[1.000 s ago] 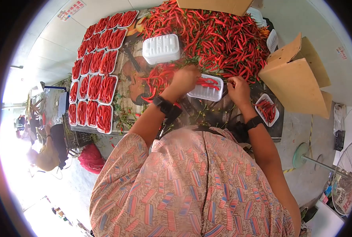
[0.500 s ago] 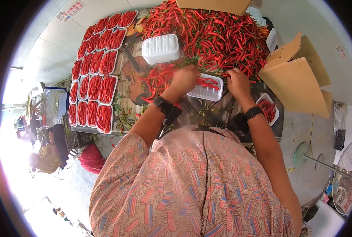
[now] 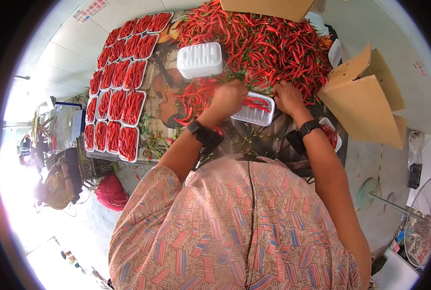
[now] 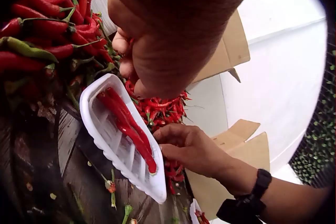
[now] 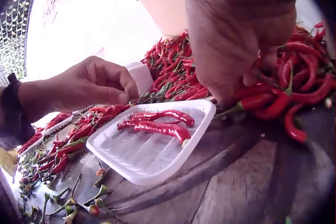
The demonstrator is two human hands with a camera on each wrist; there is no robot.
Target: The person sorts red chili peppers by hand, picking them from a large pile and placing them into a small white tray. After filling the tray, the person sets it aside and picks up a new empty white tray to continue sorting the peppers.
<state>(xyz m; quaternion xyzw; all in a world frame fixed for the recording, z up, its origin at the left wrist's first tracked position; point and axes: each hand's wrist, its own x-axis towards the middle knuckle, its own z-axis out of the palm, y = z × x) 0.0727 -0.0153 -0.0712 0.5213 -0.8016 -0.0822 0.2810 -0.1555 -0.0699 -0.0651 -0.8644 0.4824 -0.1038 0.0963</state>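
A white ribbed tray (image 3: 261, 118) with a few red chilies (image 5: 165, 129) in it stands before the person on the dark wooden table. My left hand (image 5: 92, 81) hovers at the tray's far left edge, fingers curled and thumb tip against forefinger. A sliver of red shows among those fingers in the left wrist view, but I cannot tell whether it is held. Beyond the right rim, my right hand (image 3: 289, 98) bends its fingers among loose chilies at the heap's front edge and pinches a chili there, its fingertips partly hidden in the right wrist view.
A large heap of red chilies (image 3: 278, 48) covers the back. A stack of white trays (image 3: 200, 60) stands left of it. Rows of filled trays (image 3: 116, 104) line the left side. A cardboard box (image 3: 365, 96) and a part-filled tray (image 3: 329, 131) are at right. Stem scraps litter the front.
My right hand has moved a little up and left, from beside the tray's right end to the heap's edge. The left hand has stayed by the tray's left end.
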